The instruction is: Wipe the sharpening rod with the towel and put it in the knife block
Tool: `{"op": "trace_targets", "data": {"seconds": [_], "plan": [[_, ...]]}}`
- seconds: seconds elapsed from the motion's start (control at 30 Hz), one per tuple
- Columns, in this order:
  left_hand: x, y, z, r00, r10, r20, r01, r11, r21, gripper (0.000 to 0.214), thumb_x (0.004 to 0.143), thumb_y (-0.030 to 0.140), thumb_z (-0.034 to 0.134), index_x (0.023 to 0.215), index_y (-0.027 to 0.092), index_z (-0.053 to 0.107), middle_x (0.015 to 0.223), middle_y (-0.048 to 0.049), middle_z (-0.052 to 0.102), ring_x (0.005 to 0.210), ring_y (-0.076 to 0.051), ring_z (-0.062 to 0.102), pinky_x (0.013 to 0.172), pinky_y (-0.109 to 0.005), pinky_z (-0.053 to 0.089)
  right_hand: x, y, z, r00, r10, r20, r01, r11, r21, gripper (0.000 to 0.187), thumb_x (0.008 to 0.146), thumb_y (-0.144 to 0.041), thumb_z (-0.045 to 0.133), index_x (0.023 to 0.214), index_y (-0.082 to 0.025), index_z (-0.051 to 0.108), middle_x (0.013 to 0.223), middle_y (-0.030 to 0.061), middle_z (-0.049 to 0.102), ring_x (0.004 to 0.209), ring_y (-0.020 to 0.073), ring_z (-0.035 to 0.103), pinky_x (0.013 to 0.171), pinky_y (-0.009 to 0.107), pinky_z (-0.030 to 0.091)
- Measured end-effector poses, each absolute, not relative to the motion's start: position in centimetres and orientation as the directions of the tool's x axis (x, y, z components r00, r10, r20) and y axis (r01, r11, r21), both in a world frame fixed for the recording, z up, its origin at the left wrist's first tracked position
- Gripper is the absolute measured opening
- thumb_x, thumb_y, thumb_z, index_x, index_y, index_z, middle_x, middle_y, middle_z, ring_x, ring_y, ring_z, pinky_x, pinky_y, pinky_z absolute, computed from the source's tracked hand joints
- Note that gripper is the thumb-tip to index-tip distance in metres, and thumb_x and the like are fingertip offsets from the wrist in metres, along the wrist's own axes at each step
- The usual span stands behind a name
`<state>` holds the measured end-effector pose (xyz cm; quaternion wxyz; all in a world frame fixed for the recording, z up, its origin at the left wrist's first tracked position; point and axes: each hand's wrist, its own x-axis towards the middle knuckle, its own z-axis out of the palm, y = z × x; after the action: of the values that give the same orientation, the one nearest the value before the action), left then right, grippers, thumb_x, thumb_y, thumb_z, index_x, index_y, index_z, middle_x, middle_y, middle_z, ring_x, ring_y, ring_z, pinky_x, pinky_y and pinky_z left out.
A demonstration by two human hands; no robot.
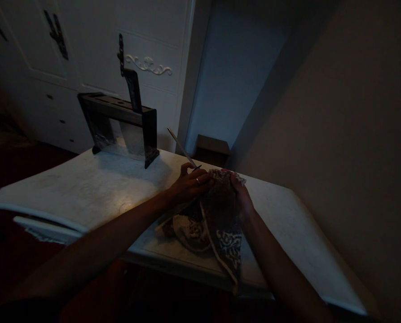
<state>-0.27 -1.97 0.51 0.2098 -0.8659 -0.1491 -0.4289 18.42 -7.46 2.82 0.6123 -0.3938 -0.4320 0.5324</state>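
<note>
A slim metal rod (pixel 180 146), perhaps a sharpening steel or a narrow blade, slants up and left from behind the fingers of my left hand (pixel 193 183). That hand is closed, wears a ring and also touches the cloth; the rod's lower end is hidden. My right hand (pixel 242 193) is closed on a dark patterned towel (pixel 222 211), thumb in front. The towel's upper edge bunches between both hands. Its lower part hangs down to the table's front edge, and a folded section with a tan pattern (pixel 190 229) rests on the tabletop.
A white marbled table (pixel 85 188) lies under my hands. On its far left stands a knife block (pixel 119 128) with clear sides and one black handle (pixel 133 89) sticking up. Behind are white cabinets (pixel 95 49), a small dark box-shaped piece (pixel 213 148) and a wall (pixel 348 112) at right.
</note>
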Motion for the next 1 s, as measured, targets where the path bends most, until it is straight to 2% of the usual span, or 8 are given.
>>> {"op": "trace_targets", "data": {"seconds": [0.17, 0.3, 0.4, 0.53, 0.67, 0.8, 0.9, 1.0], "plan": [[-0.4, -2.2, 0.7, 0.57, 0.111, 0.814, 0.445, -0.875, -0.192, 0.027, 0.096, 0.02, 0.047, 0.119, 0.03, 0.058, 0.099, -0.0015, 0.07, 0.103, -0.017, 0.062, 0.095, -0.042, 0.022, 18.1, -8.4, 2.9, -0.123, 0.992, 0.025, -0.115, 0.01, -0.993, 0.04, 0.059, -0.034, 0.084, 0.093, -0.018, 0.069, 0.094, 0.0029, 0.072, 0.086, 0.0202, 0.066, 0.082, 0.031, 0.052], [-0.2, -2.5, 0.6, 0.548, 0.042, 0.835, 0.364, -0.911, -0.193, 0.032, 0.095, 0.017, 0.05, 0.123, 0.032, 0.056, 0.1, 0.0002, 0.071, 0.103, -0.015, 0.063, 0.095, -0.039, 0.021, 18.6, -8.5, 3.1, -0.185, 0.983, -0.002, 0.022, 0.002, -1.0, 0.038, 0.064, -0.035, 0.082, 0.096, -0.018, 0.071, 0.096, 0.0028, 0.072, 0.088, 0.0199, 0.066, 0.083, 0.032, 0.051], [0.0, -2.5, 0.2, 0.534, 0.059, 0.843, 0.349, -0.924, -0.156, 0.035, 0.096, 0.019, 0.05, 0.127, 0.034, 0.054, 0.102, 0.0009, 0.072, 0.105, -0.015, 0.064, 0.097, -0.039, 0.02, 19.2, -8.2, 3.1, -0.189, 0.982, -0.008, 0.087, 0.009, -0.996, 0.036, 0.065, -0.036, 0.081, 0.093, -0.017, 0.072, 0.093, 0.0031, 0.073, 0.084, 0.0191, 0.066, 0.081, 0.031, 0.05], [0.3, -2.4, -0.3, 0.526, 0.141, 0.839, 0.371, -0.925, -0.077, 0.044, 0.097, 0.02, 0.046, 0.138, 0.036, 0.044, 0.107, -0.0004, 0.072, 0.107, -0.016, 0.063, 0.1, -0.039, 0.018, 19.4, -7.9, 3.2, -0.124, 0.992, -0.003, 0.04, 0.002, -0.999, 0.033, 0.063, -0.037, 0.081, 0.087, -0.015, 0.073, 0.085, 0.0031, 0.073, 0.078, 0.0192, 0.066, 0.08, 0.032, 0.05], [0.6, -2.2, -0.6, 0.517, 0.213, 0.829, 0.443, -0.895, -0.046, 0.054, 0.097, 0.016, 0.042, 0.148, 0.03, 0.029, 0.101, -0.0027, 0.073, 0.105, -0.017, 0.064, 0.102, -0.041, 0.016, 19.2, -7.8, 3.1, -0.099, 0.994, -0.047, -0.058, -0.053, -0.997, 0.04, 0.059, -0.038, 0.083, 0.091, -0.016, 0.074, 0.085, 0.0041, 0.074, 0.081, 0.0219, 0.068, 0.084, 0.035, 0.051], [0.9, -2.0, -0.4, 0.438, 0.299, 0.848, 0.547, -0.837, 0.013, 0.052, 0.095, 0.023, 0.048, 0.145, 0.025, 0.036, 0.111, -0.0089, 0.07, 0.108, -0.023, 0.061, 0.101, -0.044, 0.021, 18.9, -7.2, 2.2, -0.004, 0.993, -0.114, -0.164, -0.113, -0.98, 0.038, 0.06, -0.04, 0.082, 0.089, -0.016, 0.074, 0.081, 0.0044, 0.073, 0.076, 0.0216, 0.069, 0.077, 0.033, 0.054], [1.0, -1.6, 0.0, 0.315, 0.377, 0.871, 0.583, -0.801, 0.136, 0.049, 0.089, 0.033, 0.059, 0.135, 0.019, 0.049, 0.12, -0.0136, 0.064, 0.112, -0.027, 0.058, 0.096, -0.043, 0.032, 18.9, -6.4, 1.0, 0.078, 0.985, -0.155, -0.256, -0.13, -0.958, 0.032, 0.063, -0.039, 0.08, 0.084, -0.015, 0.073, 0.078, 0.0051, 0.073, 0.07, 0.0196, 0.068, 0.072, 0.031, 0.055], [0.8, -1.0, 0.2, 0.084, 0.548, 0.832, 0.496, -0.748, 0.442, 0.044, 0.083, 0.037, 0.065, 0.12, 0.017, 0.057, 0.112, -0.0127, 0.065, 0.099, -0.024, 0.062, 0.084, -0.038, 0.044, 19.0, -5.9, 0.0, 0.155, 0.986, -0.068, -0.282, -0.022, -0.959, 0.029, 0.066, -0.038, 0.077, 0.08, -0.014, 0.072, 0.076, 0.0077, 0.073, 0.067, 0.0207, 0.068, 0.069, 0.033, 0.056]]}}
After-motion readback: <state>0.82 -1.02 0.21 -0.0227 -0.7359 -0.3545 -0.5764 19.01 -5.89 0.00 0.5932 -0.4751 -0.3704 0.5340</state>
